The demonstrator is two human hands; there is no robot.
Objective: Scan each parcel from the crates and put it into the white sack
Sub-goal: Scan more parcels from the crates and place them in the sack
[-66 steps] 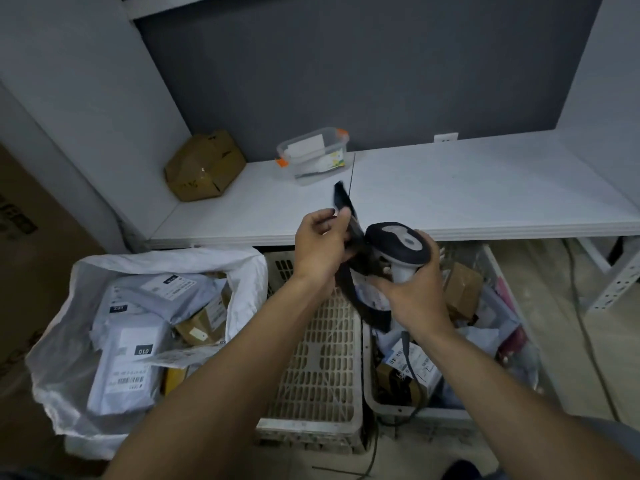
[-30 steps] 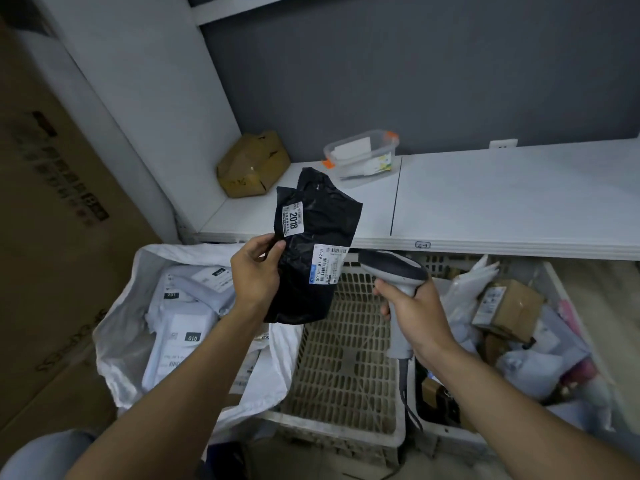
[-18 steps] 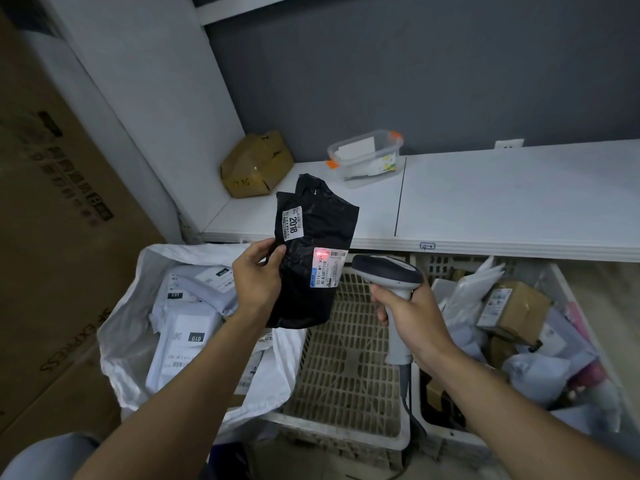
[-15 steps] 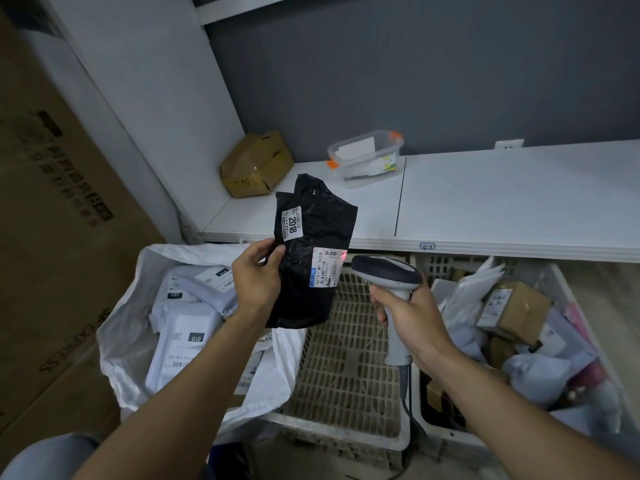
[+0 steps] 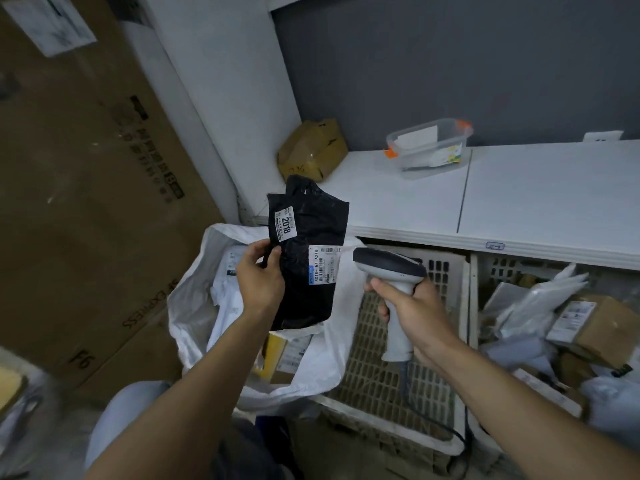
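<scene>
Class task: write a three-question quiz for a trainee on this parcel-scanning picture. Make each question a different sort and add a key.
1. True or false: the left hand pinches the black parcel by its edge, with both labels facing the camera.
2. Which hand grips the scanner? A: the left hand. B: the right hand. C: neither hand.
3. Fill in: the large number on the black parcel's upper label reads ____.

Key: 1 true; 2 B; 3 2018.
</scene>
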